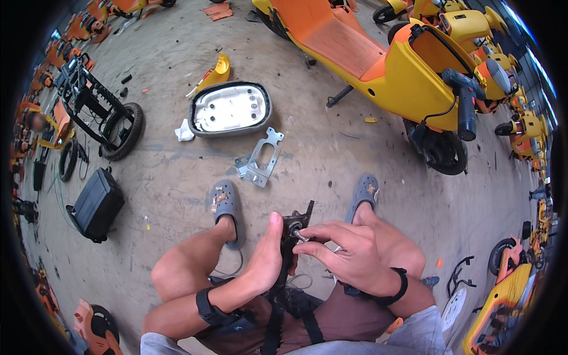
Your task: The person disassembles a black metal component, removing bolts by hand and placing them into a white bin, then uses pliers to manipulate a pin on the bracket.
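Observation:
Between my knees, my left hand [266,255] grips a dark, greasy metal part [295,222] with a narrow arm pointing up and away. My right hand [350,247] pinches a small silver bolt-like piece [300,235] between thumb and forefinger, against the face of that part. Its exact shape is partly hidden by the fingertips. Just beyond my feet lies a silver metal bracket [273,154] with a long slot. Behind it rests an upturned scooter seat [269,112], its white underside facing up.
A yellow and orange scooter [378,71] stands at the far right, with a cordless drill [464,97] on it. To the left are a black box [99,204] and a bare black frame with a wheel [97,109]. A yellow panel [220,70] lies beyond the seat.

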The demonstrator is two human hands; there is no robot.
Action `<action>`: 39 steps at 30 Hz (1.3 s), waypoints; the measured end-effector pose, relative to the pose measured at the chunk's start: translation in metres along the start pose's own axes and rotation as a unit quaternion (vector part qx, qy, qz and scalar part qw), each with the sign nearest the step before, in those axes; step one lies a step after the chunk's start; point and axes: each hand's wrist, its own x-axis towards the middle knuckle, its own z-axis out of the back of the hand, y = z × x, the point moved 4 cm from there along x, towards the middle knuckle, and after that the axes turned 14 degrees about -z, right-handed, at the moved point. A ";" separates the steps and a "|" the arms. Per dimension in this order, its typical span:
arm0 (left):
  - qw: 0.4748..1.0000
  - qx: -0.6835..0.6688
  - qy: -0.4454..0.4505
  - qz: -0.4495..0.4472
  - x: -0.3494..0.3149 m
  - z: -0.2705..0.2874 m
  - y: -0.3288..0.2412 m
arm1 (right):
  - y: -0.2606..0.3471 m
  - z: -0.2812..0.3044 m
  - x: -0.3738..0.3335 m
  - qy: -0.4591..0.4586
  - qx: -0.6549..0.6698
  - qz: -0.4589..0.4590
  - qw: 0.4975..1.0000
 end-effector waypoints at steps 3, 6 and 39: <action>1.000 0.019 0.006 0.008 0.000 0.003 0.003 | 0.000 0.002 0.002 -0.005 -0.028 0.014 1.000; 0.999 0.032 -0.003 -0.007 0.000 0.004 0.003 | -0.008 0.001 0.001 0.024 0.029 -0.068 0.997; 0.746 0.373 -0.015 -0.552 -0.022 0.017 -0.067 | -0.085 -0.010 -0.013 0.197 0.413 -0.277 0.845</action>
